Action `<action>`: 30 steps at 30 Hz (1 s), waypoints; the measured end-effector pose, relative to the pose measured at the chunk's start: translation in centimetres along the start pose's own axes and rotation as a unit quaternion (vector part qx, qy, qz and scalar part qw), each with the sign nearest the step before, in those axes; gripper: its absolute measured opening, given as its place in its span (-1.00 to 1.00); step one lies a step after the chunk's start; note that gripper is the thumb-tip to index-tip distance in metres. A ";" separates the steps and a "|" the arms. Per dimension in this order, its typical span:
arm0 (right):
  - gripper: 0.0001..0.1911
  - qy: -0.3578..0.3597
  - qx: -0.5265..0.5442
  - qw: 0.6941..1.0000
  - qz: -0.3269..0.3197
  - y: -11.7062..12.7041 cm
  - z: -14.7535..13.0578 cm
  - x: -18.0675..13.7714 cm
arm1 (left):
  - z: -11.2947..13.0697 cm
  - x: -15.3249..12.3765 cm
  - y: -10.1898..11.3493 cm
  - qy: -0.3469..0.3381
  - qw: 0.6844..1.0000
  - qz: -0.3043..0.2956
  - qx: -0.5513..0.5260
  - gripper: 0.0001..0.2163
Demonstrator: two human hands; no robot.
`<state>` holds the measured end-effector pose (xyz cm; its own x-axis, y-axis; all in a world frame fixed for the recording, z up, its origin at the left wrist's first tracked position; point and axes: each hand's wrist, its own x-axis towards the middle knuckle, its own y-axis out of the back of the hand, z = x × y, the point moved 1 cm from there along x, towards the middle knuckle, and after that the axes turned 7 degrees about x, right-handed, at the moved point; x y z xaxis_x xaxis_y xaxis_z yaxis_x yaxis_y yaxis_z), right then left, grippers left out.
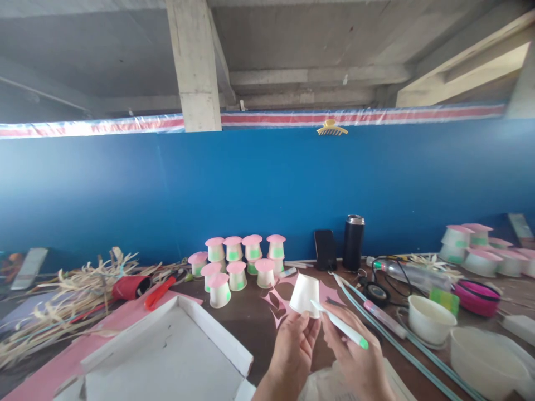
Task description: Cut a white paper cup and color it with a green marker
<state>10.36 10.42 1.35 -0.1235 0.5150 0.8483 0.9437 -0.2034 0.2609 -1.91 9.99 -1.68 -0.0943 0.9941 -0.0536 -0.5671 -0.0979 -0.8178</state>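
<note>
My left hand [295, 342] is closed round the lower rim of a plain white paper cup [305, 291], which is upside down and slightly tilted. A white marker pen [343, 326] with a green end is gripped in my right hand [355, 348], its tip at the cup's side. No mark on the cup's visible side can be made out. Beyond my hands lie pink paper scraps [273, 303] with cut-out holes. To their left stand several upturned paper cups [219, 298], with pink paper discs on top and green patches on their sides.
An open white cardboard box [167, 345] is at the left, near raffia-like strips [79, 295] and red scissors [160, 292]. A black flask [354, 242] and phone [325, 249] stand at the blue partition [267, 189]. White bowls [432, 320] and a pink pouch [476, 297] are at right.
</note>
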 end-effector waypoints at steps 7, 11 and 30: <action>-0.80 -0.008 -0.035 0.999 -0.007 0.1 0.1 -0.3 | 0.2 -0.5 -0.5 -0.005 0.999 -0.029 0.027 -0.85; -0.79 -0.015 -0.036 0.999 -0.007 0.2 0.2 -0.2 | 0.4 -0.9 -0.9 -0.011 0.998 -0.042 0.033 -0.85; -0.79 0.018 -0.054 0.998 -0.003 -0.1 0.6 0.0 | 0.5 -1.2 -1.4 -0.006 0.998 -0.036 0.053 -0.79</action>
<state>10.46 10.94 1.04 -0.1422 0.4872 0.8616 0.9046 -0.2894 0.3129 -1.38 8.93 -0.21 -0.0592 0.9982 0.0105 -0.6565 -0.0310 -0.7537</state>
